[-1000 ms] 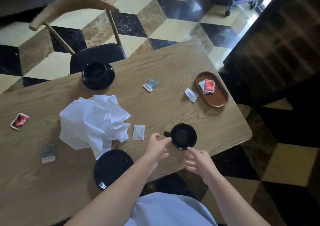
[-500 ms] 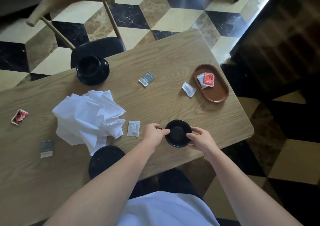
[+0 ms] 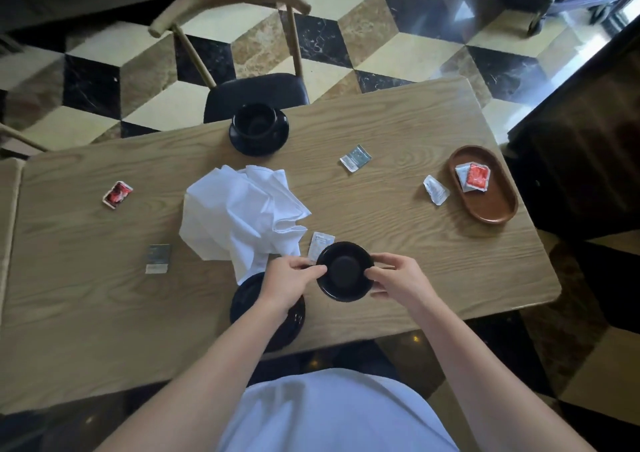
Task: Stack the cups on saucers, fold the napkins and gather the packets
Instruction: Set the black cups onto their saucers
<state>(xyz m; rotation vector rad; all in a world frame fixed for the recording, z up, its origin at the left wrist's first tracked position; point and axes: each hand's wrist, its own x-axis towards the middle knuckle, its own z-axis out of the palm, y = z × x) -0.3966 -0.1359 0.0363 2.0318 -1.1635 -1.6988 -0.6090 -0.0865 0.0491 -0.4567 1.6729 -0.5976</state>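
Both hands hold a black cup (image 3: pixel 344 271) just above the table near its front edge. My left hand (image 3: pixel 291 280) pinches its left side and my right hand (image 3: pixel 398 278) grips its right rim. An empty black saucer (image 3: pixel 266 316) lies under my left wrist. A second black cup sits on its saucer (image 3: pixel 259 129) at the far edge. A crumpled white napkin (image 3: pixel 239 216) lies mid-table. Packets lie scattered: red (image 3: pixel 117 193), grey (image 3: pixel 158 257), white (image 3: pixel 320 244), grey-white (image 3: pixel 355 158), white (image 3: pixel 436 190).
An oval brown tray (image 3: pixel 491 206) at the table's right end holds a red packet (image 3: pixel 476 177). A wooden chair (image 3: pixel 242 32) stands behind the far edge. The wooden table (image 3: pixel 415 251) drops off close on the right and front.
Both hands closed on the cup, lifted it off the table and carried it left, toward the empty saucer. The view also shifted.
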